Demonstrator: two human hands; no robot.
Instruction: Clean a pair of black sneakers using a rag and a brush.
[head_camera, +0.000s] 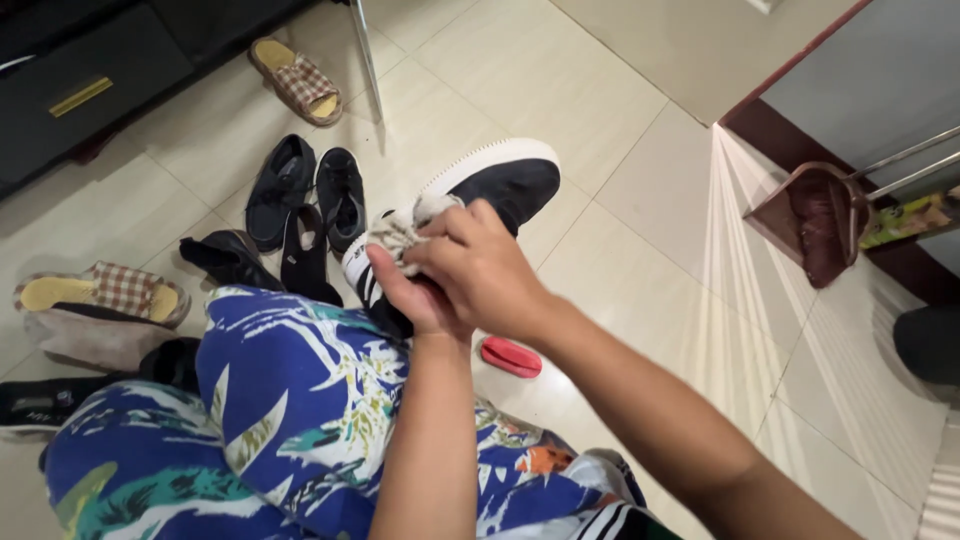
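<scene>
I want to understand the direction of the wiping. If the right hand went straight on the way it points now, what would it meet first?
The right hand points up-left, pressing a cloth on the black-and-white sneaker held by the left hand. Past those, probably the black shoes on the floor; depth is unclear.

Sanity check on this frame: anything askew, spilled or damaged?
No spill or damage shows. The checked slippers are split: one by the dark cabinet, the other far left. The hands hold a cloth against a black sneaker.

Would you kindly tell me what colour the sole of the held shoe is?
White, under a black upper: the shoe shows best in the head view.
</scene>
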